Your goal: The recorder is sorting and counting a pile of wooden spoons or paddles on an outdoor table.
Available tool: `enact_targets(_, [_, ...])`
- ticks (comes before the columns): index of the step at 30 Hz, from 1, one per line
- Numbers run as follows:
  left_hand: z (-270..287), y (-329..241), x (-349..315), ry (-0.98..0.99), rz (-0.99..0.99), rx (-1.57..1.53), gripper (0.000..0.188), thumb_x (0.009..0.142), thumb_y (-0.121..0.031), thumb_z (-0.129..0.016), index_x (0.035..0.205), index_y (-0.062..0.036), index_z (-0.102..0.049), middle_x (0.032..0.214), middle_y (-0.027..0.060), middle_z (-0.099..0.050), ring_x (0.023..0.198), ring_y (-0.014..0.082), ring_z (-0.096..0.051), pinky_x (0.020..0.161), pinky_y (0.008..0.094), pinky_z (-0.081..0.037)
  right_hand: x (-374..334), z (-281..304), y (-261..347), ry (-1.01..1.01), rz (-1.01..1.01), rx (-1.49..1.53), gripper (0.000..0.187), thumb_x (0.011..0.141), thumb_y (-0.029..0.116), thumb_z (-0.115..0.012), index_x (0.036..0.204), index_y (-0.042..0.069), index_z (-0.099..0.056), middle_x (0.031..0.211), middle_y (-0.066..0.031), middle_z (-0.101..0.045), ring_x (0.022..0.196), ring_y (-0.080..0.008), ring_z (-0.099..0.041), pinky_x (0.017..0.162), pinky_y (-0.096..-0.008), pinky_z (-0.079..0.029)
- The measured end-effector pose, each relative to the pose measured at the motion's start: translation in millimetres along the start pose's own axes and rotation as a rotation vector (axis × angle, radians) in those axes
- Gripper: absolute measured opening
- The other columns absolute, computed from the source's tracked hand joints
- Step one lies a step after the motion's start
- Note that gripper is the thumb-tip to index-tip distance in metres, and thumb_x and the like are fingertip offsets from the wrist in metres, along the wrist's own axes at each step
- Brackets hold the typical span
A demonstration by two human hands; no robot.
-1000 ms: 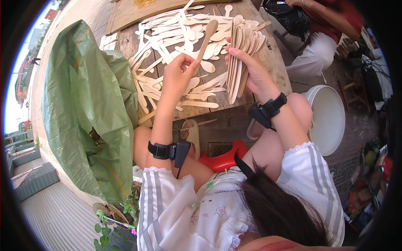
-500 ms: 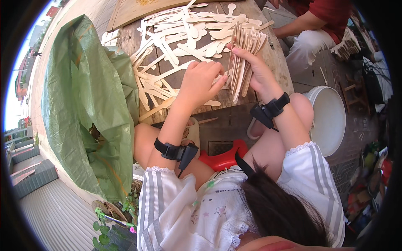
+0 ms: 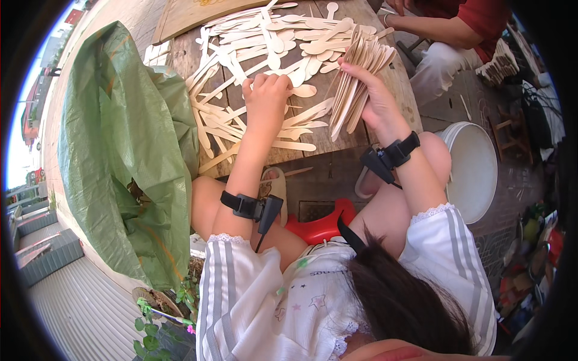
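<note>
My right hand (image 3: 376,99) is closed around a thick bundle of wooden spoons (image 3: 355,78), held on a slant above the table's near right part. Their ends fan out at the top. To its left, my left hand (image 3: 268,99) reaches over loose wooden spoons (image 3: 283,45) with its fingers curled down. From under those fingers a wooden spoon (image 3: 303,91) sticks out, its bowl toward the bundle; the fingertips themselves are partly hidden. More flat spoons lie criss-cross around my left wrist, some jutting over the table's near edge.
The plank table (image 3: 337,141) stands before my knees, with a wooden board (image 3: 186,18) at its far left. A green woven sack (image 3: 126,156) rises at the left. A white bucket (image 3: 472,171) and a red plastic stool (image 3: 319,228) are nearby. Another person's arm (image 3: 436,30) is at the far right.
My left hand has moved left, away from the bundle, onto the loose spoons. The bundle in my right hand has shifted slightly right and tilted more.
</note>
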State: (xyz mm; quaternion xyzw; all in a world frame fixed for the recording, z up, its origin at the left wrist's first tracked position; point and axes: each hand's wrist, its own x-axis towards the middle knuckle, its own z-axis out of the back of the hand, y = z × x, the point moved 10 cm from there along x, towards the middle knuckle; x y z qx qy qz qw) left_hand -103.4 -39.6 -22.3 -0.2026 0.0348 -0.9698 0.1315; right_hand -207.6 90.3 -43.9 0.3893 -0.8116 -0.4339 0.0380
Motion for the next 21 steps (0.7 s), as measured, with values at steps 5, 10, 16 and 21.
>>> enact_targets(5, [1, 11, -1, -0.017, 0.078, -0.099, 0.020, 0.074, -0.018, -0.073, 0.091, -0.0159, -0.062, 0.085, -0.0036, -0.062, 0.093, 0.0185, -0.054, 0.094, 0.0462, -0.029, 6, 5, 5, 0.023, 0.030, -0.012, 0.043, 0.081, 0.007, -0.070, 0.121, 0.007, -0.056, 0.106, -0.0036, -0.064, 0.094, -0.0110, -0.060, 0.077, -0.0280, -0.052])
enact_targets(10, [-6, 31, 0, 0.073, 0.262, -0.291, 0.018, 0.074, -0.017, -0.074, 0.090, -0.0151, -0.065, 0.077, -0.0041, -0.063, 0.090, 0.0190, -0.055, 0.093, 0.0449, -0.030, 6, 8, 6, 0.003, 0.030, -0.011, 0.043, 0.081, 0.006, -0.069, 0.122, 0.008, -0.055, 0.106, -0.0037, -0.063, 0.095, -0.0113, -0.060, 0.079, -0.0282, -0.052])
enact_targets(16, [-30, 44, -5, 0.220, 0.639, -1.113, 0.018, 0.078, -0.011, -0.074, 0.093, -0.0087, -0.066, 0.079, -0.0028, -0.066, 0.079, 0.0099, -0.060, 0.074, 0.0257, -0.044, -3, -7, 8, 0.035, 0.068, -0.078, 0.033, 0.080, 0.009, -0.072, 0.110, 0.004, -0.060, 0.099, -0.0035, -0.066, 0.091, -0.0100, -0.061, 0.076, -0.0248, -0.050])
enact_targets(21, [-31, 2, -8, 0.279, 0.581, -1.664, 0.018, 0.083, -0.013, -0.072, 0.094, -0.0013, -0.065, 0.087, 0.0025, -0.067, 0.083, 0.0069, -0.060, 0.077, 0.0228, -0.046, -8, -35, -9, 0.202, 0.040, -0.168, 0.045, 0.082, 0.014, -0.071, 0.122, 0.003, -0.053, 0.113, -0.0046, -0.061, 0.099, -0.0117, -0.059, 0.084, -0.0261, -0.049])
